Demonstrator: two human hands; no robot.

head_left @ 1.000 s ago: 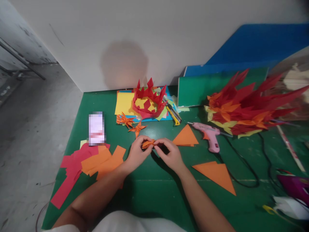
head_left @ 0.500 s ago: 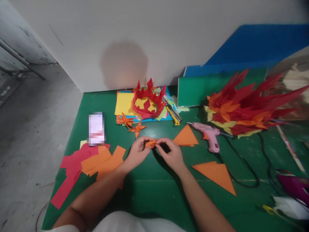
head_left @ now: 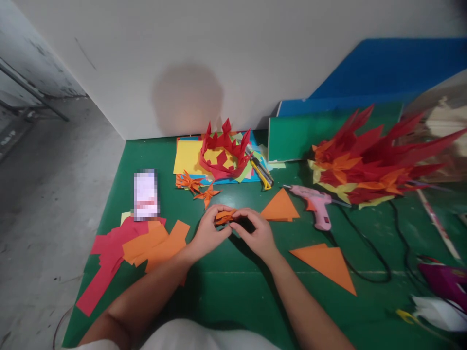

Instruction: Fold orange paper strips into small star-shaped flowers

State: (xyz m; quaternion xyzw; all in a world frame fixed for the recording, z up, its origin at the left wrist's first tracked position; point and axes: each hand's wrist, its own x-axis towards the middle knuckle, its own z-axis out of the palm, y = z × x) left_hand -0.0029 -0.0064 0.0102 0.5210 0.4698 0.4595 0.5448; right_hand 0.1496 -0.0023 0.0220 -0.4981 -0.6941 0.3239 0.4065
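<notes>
Between both hands is a small folded piece of orange paper (head_left: 224,217), partly covered by the fingers. My left hand (head_left: 209,228) is closed on its left side, and my right hand (head_left: 255,231) pinches its right side. Just beyond them lie an orange paper flower (head_left: 207,194) and a second, spikier orange flower (head_left: 188,182). Orange paper triangles (head_left: 280,206) sit right of my right hand, with another folded orange triangle (head_left: 330,265) nearer me. Loose orange paper strips (head_left: 148,243) lie by my left forearm.
A red paper crown (head_left: 222,158) stands on coloured sheets beside a yellow cutter knife (head_left: 263,176). To the right are a pink glue gun (head_left: 317,204) with a black cord and a red-orange paper flame shape (head_left: 368,165). A phone (head_left: 145,195) and red strips (head_left: 105,262) lie left.
My fingers have shifted on the orange paper. It has turned and moved slightly left, and the right hand's fingers now reach further over it.
</notes>
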